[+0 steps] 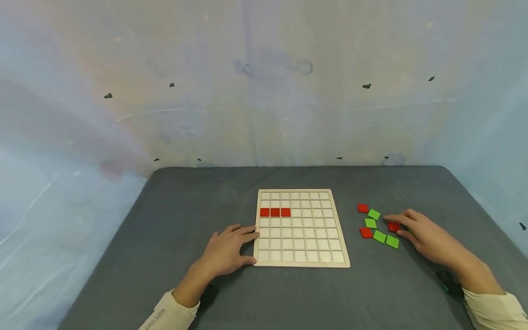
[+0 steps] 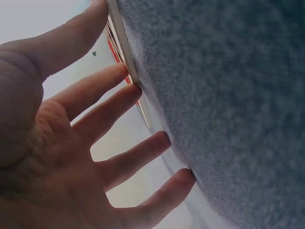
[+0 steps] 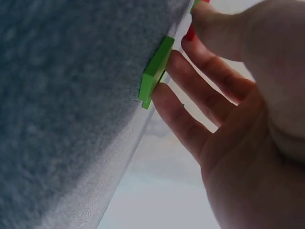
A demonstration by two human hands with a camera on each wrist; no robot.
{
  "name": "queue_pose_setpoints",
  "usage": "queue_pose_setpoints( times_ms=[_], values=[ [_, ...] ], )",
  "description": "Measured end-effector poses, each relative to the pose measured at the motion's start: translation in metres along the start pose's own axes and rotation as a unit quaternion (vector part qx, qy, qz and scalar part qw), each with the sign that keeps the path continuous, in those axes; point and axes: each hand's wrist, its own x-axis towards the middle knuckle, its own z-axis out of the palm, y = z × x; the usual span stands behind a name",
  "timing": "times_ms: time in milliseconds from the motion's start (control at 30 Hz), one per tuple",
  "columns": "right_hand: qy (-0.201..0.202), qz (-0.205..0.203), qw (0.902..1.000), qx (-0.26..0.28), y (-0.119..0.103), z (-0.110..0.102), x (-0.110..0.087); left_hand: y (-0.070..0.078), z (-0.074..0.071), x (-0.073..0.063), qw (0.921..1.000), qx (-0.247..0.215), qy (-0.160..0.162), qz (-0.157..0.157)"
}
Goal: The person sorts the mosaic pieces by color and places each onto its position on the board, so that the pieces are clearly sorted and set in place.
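Note:
A pale wooden grid board point(image 1: 303, 265) lies on the dark table, with three red square tiles point(image 1: 275, 212) side by side in its third row from the far edge. My left hand point(image 1: 224, 251) rests at the board's left edge, thumb and fingertips against the rim, fingers spread. To the right of the board, my right hand point(image 1: 429, 236) reaches over loose tiles. Its thumb and index finger lie around a red tile point(image 1: 393, 227), apart from each other. In the right wrist view a green tile point(image 3: 155, 71) is by the outer fingertips; the thumb partly hides the red.
Loose green tiles point(image 1: 379, 236) and red tiles point(image 1: 365, 233) lie flat between the board and my right hand. A grey cloth covers the table point(image 1: 177, 206). Pale hanging sheets point(image 1: 255, 91) stand behind and beside it.

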Motion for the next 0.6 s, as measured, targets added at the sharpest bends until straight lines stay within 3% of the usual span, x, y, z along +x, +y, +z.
queue_pose_setpoints(
  times_ms=[367,600],
  values=[
    [0.017,0.008,0.9998,0.003,-0.0026,-0.0023,0.0029,0.0009,-0.0016,0.0003,1.0000,0.004,0.000,-0.001],
    [0.004,0.016,0.9998,0.010,-0.0053,-0.0026,0.0033,0.0021,-0.0017,-0.0005,1.0000,-0.003,-0.003,0.000]
  ],
)
